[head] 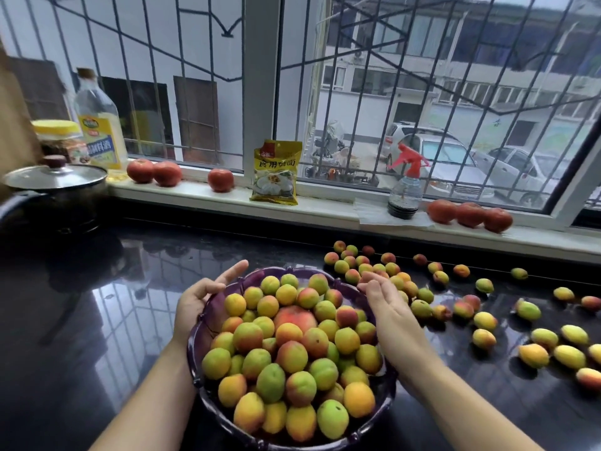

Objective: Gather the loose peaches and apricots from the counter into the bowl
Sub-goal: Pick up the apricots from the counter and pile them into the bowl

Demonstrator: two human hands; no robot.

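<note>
We're in a home kitchen: lidded pot [53,177] at ten o'clock, oil bottle [97,122] beside it, tomatoes [153,170] along the sill [325,208], dark counter [97,304].

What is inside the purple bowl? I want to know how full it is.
The purple bowl holds heaped apricots and one larger peach near the top. Lower layers and the bowl's bottom are covered.
</note>
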